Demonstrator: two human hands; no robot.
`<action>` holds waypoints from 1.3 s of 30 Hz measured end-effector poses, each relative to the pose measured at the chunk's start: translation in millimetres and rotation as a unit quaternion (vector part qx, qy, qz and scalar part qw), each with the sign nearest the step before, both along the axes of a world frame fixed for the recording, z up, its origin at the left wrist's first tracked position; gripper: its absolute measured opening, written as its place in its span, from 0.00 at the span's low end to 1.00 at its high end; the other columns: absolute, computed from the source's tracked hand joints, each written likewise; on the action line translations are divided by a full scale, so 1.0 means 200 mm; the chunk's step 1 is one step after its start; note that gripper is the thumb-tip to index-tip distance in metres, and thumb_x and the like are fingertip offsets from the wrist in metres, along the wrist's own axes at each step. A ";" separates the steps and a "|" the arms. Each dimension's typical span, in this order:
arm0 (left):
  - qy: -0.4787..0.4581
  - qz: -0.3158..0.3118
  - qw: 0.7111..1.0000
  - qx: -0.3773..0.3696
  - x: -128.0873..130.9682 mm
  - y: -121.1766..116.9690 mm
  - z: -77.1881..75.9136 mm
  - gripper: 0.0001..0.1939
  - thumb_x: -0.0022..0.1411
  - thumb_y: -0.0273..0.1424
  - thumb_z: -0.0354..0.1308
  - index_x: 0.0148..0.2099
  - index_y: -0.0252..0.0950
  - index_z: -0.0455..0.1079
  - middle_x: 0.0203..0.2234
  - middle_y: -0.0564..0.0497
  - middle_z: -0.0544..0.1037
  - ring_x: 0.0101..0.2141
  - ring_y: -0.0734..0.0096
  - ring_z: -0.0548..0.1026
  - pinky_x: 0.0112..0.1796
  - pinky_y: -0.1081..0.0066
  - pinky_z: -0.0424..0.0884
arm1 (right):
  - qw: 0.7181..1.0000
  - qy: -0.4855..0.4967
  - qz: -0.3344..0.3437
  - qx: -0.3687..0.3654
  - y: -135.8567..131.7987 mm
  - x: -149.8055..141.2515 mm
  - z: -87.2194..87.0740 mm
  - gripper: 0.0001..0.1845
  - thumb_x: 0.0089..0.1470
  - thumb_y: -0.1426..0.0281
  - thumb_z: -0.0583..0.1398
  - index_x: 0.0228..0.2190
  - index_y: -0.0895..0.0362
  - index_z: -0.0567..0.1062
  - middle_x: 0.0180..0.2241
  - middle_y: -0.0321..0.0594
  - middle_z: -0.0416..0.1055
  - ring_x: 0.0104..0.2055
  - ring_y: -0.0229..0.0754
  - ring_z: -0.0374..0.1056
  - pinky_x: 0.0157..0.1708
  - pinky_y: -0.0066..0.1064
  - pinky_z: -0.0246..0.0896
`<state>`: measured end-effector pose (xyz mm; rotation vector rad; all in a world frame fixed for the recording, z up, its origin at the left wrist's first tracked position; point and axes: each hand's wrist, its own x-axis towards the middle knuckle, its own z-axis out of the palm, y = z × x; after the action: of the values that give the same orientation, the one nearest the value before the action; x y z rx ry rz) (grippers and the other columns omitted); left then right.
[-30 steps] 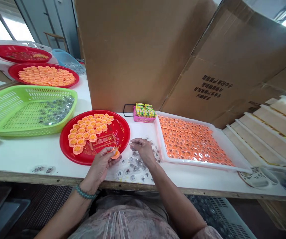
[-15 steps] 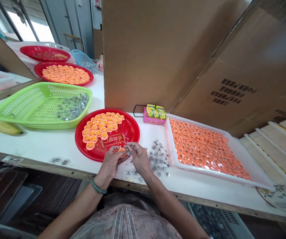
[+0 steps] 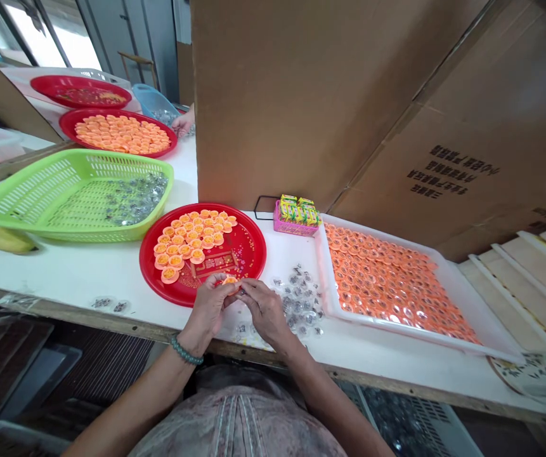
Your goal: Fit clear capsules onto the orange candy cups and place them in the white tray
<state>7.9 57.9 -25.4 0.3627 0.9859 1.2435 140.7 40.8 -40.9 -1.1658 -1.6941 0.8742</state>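
Note:
My left hand (image 3: pixel 207 309), with a green bead bracelet on its wrist, pinches a small round orange piece (image 3: pixel 229 280) over the front edge of a red round tray (image 3: pixel 248 247). Beside it my right hand (image 3: pixel 267 311) is closed, its fingertips meeting at the side of that piece; what they pinch is hidden. On the tray, similar orange pieces (image 3: pixel 188 233) with yellow centres lie grouped at the left and back. Small clear plastic pieces with dark marks (image 3: pixel 301 301) are scattered on the white table right of my right hand.
A white tray (image 3: pixel 496 346) of clear-covered orange pieces stands right, beside a pink basket (image 3: pixel 295 227) of small yellow-green packets. A green basket (image 3: pixel 30 206), a banana (image 3: pixel 6 239) and another red tray (image 3: pixel 68 127) are left. A cardboard wall (image 3: pixel 273 101) rises behind. Another person's hand (image 3: pixel 184 122) shows beyond.
My right fingertips have closed in against the orange piece, covering the small clear bit seen between them before. The view has shifted slightly. The other person's hand shows more.

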 end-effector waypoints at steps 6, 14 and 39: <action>-0.016 -0.016 1.000 0.016 -0.02 0.00 0.01 0.17 0.40 0.24 0.69 0.34 0.34 0.66 0.27 0.50 0.77 0.32 0.69 0.76 0.40 0.67 0.73 | 0.995 0.039 -0.095 -0.014 0.02 0.06 0.02 0.07 0.52 0.67 0.61 0.33 0.48 0.80 0.37 0.40 0.74 0.42 0.43 0.66 0.46 0.38 0.60; -0.023 -0.065 0.997 0.027 -0.03 -0.03 0.02 0.14 0.51 0.30 0.62 0.41 0.33 0.70 0.37 0.45 0.78 0.38 0.63 0.76 0.44 0.62 0.72 | 0.896 0.389 -0.071 -0.204 0.04 0.04 0.05 0.16 0.45 0.66 0.66 0.38 0.55 0.75 0.28 0.35 0.71 0.29 0.35 0.67 0.35 0.30 0.64; 0.042 -0.069 0.994 0.074 -0.03 -0.08 0.02 0.23 0.40 0.26 0.68 0.40 0.35 0.65 0.31 0.48 0.78 0.34 0.66 0.76 0.41 0.66 0.70 | 0.848 0.463 -0.034 -0.257 0.04 0.00 0.07 0.11 0.39 0.72 0.69 0.28 0.57 0.74 0.26 0.33 0.70 0.28 0.32 0.67 0.27 0.22 0.64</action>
<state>0.9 42.0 -21.9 0.5935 0.9269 1.1864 140.9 49.1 -27.8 -0.8658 -0.6287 1.5804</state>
